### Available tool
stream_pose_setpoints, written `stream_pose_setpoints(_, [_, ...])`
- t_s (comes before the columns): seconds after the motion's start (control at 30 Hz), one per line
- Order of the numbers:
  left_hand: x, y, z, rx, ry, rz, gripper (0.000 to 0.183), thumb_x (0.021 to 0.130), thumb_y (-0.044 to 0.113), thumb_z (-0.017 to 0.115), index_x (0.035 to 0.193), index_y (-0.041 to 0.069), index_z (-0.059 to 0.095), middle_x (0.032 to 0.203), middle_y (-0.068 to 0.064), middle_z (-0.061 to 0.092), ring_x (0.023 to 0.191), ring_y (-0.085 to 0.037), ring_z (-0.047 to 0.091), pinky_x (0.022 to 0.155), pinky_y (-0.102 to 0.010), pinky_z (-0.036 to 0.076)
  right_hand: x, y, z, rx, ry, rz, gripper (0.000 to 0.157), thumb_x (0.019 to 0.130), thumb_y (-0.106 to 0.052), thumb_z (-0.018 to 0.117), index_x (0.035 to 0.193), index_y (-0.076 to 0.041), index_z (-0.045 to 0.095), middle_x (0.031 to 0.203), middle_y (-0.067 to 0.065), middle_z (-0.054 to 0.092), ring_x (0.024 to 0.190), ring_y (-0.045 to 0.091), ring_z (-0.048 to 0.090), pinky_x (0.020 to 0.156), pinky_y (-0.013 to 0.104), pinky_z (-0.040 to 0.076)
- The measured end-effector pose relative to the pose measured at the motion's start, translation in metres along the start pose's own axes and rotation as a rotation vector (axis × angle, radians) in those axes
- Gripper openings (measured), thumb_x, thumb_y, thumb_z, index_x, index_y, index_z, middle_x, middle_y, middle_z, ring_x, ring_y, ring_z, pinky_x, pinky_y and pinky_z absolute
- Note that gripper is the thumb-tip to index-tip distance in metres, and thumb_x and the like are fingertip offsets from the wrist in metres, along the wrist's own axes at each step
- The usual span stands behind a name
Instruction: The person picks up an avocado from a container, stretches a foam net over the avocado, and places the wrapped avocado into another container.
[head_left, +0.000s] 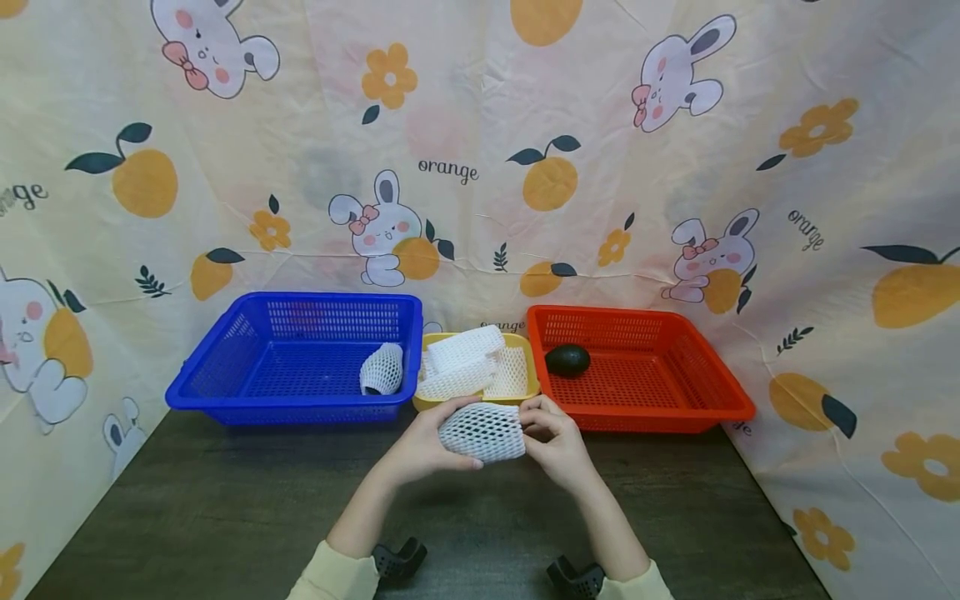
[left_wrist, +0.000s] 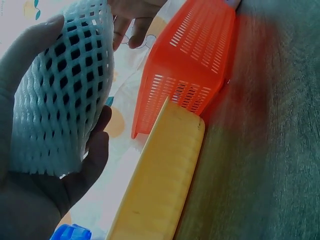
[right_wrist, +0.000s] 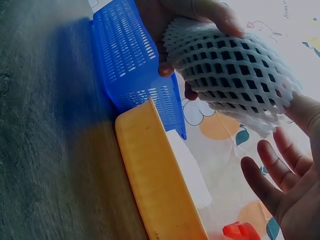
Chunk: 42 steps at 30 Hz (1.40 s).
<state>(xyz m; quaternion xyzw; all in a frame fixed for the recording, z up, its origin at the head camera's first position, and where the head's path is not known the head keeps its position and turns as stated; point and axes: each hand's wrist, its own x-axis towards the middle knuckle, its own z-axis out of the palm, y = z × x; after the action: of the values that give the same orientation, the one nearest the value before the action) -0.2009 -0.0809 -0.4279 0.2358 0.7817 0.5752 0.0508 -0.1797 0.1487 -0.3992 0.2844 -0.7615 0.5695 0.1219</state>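
Note:
A white foam net sleeve (head_left: 483, 433) is stretched around a dark oval fruit, which shows through the mesh and looks like an avocado. My left hand (head_left: 431, 446) grips it from the left, thumb on one side and fingers on the other. At the sleeve's right end, my right hand (head_left: 555, 442) pinches the edge between thumb and finger; its other fingers are spread apart in the right wrist view. A bare dark avocado (head_left: 567, 360) lies in the red basket (head_left: 645, 421). Another sleeved fruit (head_left: 382, 369) rests in the blue basket (head_left: 300, 412).
Between the two baskets stands a yellow tray (head_left: 534, 375) heaped with white foam sleeves (head_left: 465, 362). Behind everything hangs a printed cloth (head_left: 465, 100). The dark wood-grain table (head_left: 225, 500) runs under both forearms.

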Motion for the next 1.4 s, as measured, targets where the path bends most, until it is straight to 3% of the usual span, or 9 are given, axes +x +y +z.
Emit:
stream_pose_setpoints(0.23, [0.001, 0.000, 0.000, -0.021, 0.026, 0.020, 0.082, 0.065, 0.019, 0.090, 0.135, 0.018, 0.048, 0.127, -0.006, 0.056, 0.106, -0.023, 0.053, 0.088, -0.042, 0.042, -0.001, 0.017, -0.002, 0.030, 0.018, 0.015, 0.013, 0.083, 0.011, 0.066, 0.095, 0.005, 0.069, 0.101, 0.015, 0.059, 0.095, 0.015, 0.055, 0.076, 0.034, 0.052])
stream_pose_setpoints(0.37, [0.000, 0.001, -0.001, -0.032, 0.020, 0.001, 0.079, 0.065, 0.019, 0.090, 0.130, 0.014, 0.047, 0.123, -0.008, 0.056, 0.104, -0.024, 0.054, 0.086, -0.042, 0.044, -0.003, 0.030, -0.002, 0.109, 0.010, 0.054, 0.017, 0.091, 0.007, 0.058, 0.108, 0.009, 0.059, 0.107, 0.018, 0.059, 0.096, 0.015, 0.059, 0.077, 0.028, 0.051])
stream_pose_setpoints(0.5, [-0.001, 0.001, -0.003, 0.004, 0.031, 0.014, 0.075, 0.065, 0.021, 0.090, 0.127, 0.013, 0.049, 0.121, -0.007, 0.058, 0.103, -0.023, 0.054, 0.086, -0.042, 0.043, -0.004, 0.034, -0.002, 0.218, -0.048, 0.069, 0.036, 0.095, -0.003, 0.054, 0.129, 0.005, 0.044, 0.118, 0.026, 0.054, 0.099, 0.019, 0.060, 0.079, 0.029, 0.051])
stream_pose_setpoints(0.67, [-0.001, 0.001, -0.006, 0.036, 0.034, 0.035, 0.074, 0.066, 0.023, 0.090, 0.128, 0.014, 0.052, 0.121, -0.005, 0.059, 0.102, -0.022, 0.055, 0.086, -0.042, 0.043, -0.006, 0.034, -0.002, 0.301, -0.184, 0.068, 0.062, 0.093, -0.015, 0.064, 0.145, -0.002, 0.033, 0.130, 0.027, 0.048, 0.107, 0.025, 0.059, 0.082, 0.034, 0.052])
stream_pose_setpoints(0.77, [-0.002, 0.000, -0.007, 0.042, 0.034, 0.045, 0.074, 0.065, 0.024, 0.090, 0.128, 0.015, 0.053, 0.120, -0.002, 0.059, 0.101, -0.021, 0.056, 0.086, -0.042, 0.043, -0.005, 0.032, 0.001, 0.273, -0.212, 0.101, 0.066, 0.088, -0.012, 0.070, 0.145, -0.004, 0.037, 0.128, 0.023, 0.049, 0.104, 0.025, 0.061, 0.078, 0.035, 0.053])
stream_pose_setpoints(1.0, [-0.002, 0.003, -0.010, 0.015, 0.018, 0.044, 0.076, 0.065, 0.023, 0.090, 0.132, 0.015, 0.055, 0.121, -0.001, 0.059, 0.101, -0.021, 0.055, 0.086, -0.042, 0.042, -0.004, 0.028, 0.005, 0.205, -0.179, 0.154, 0.063, 0.080, 0.006, 0.073, 0.137, -0.003, 0.048, 0.121, 0.019, 0.054, 0.093, 0.026, 0.065, 0.073, 0.035, 0.055])
stream_pose_setpoints(1.17, [-0.003, 0.005, -0.015, -0.026, 0.014, 0.018, 0.075, 0.067, 0.022, 0.088, 0.134, 0.018, 0.054, 0.126, -0.001, 0.058, 0.105, -0.023, 0.053, 0.089, -0.043, 0.040, -0.003, 0.028, 0.004, 0.239, -0.155, 0.156, 0.058, 0.080, 0.005, 0.073, 0.134, -0.002, 0.051, 0.119, 0.021, 0.055, 0.092, 0.026, 0.065, 0.074, 0.036, 0.054])
stream_pose_setpoints(1.4, [-0.005, 0.002, -0.022, -0.117, 0.022, 0.020, 0.072, 0.073, 0.018, 0.084, 0.137, 0.013, 0.052, 0.133, -0.007, 0.052, 0.111, -0.026, 0.049, 0.090, -0.039, 0.041, -0.004, 0.030, 0.004, 0.257, -0.124, 0.142, 0.056, 0.081, 0.003, 0.073, 0.132, 0.000, 0.050, 0.118, 0.024, 0.054, 0.091, 0.024, 0.065, 0.074, 0.035, 0.054])
